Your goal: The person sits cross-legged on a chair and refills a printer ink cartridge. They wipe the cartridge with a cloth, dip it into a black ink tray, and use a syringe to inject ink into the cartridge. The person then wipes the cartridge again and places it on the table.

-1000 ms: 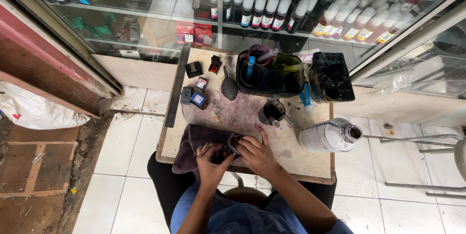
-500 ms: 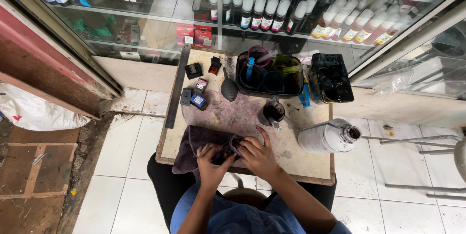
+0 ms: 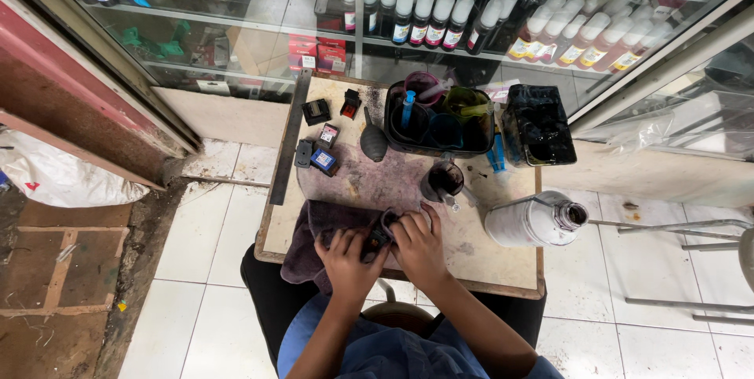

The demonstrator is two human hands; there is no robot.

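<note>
While pinched between both hands at the near edge of the small stained table [image 3: 487,257], a small black cartridge [image 3: 374,242] sits over a dark purple cloth [image 3: 322,226], mostly hidden by fingers. Left hand [image 3: 345,257] curled closed round the near side of the cartridge, knuckles up, heel resting on the cloth. Right hand [image 3: 416,241] bent over the far side, fingers folded in against the cartridge and touching a fold of the cloth; exact grip beneath the fingers hard to tell.

Just beyond the hands, a small dark cup [image 3: 444,180] stained with ink, with a black rubber bulb [image 3: 373,142] to its left. Further left, several loose cartridges [image 3: 323,161] beside a long metal ruler [image 3: 287,139] lying along the table's left edge. At the far side, a black tray [image 3: 475,143] holding cups and a blue syringe [image 3: 407,106], and next to it a black ink-smeared box [image 3: 538,124]. To the right of the hands, a white bottle [image 3: 534,222] lying on its side, mouth open. Behind the table, a glass cabinet with rows of ink bottles [image 3: 440,14].
</note>
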